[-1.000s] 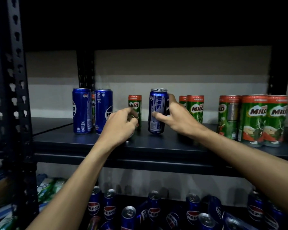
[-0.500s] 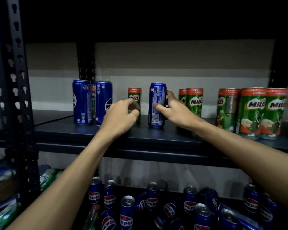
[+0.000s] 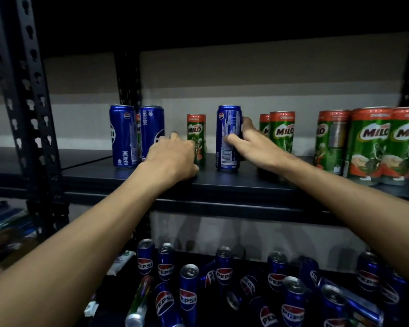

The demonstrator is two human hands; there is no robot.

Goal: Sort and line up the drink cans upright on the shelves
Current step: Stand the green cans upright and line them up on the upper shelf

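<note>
1. Presently, the right hand (image 3: 257,149) clasps the upright Pepsi can (image 3: 228,128) — thumb across the label, fingers wrapped behind. The can stands mid-row on the shelf (image 3: 222,187), long axis vertical.
2. The left hand (image 3: 172,159) lies just left of the lone Milo can (image 3: 196,131), fingers curled at its lower side; whether they grip it — cannot tell.
3. Judgement: the held can belongs left, with the two Pepsi cans (image 3: 122,138). The lone Milo can stands between, so the path runs in front of it.
4. Room: bare shelf toward the front edge; Milo pair (image 3: 281,131) close on the right.
</note>
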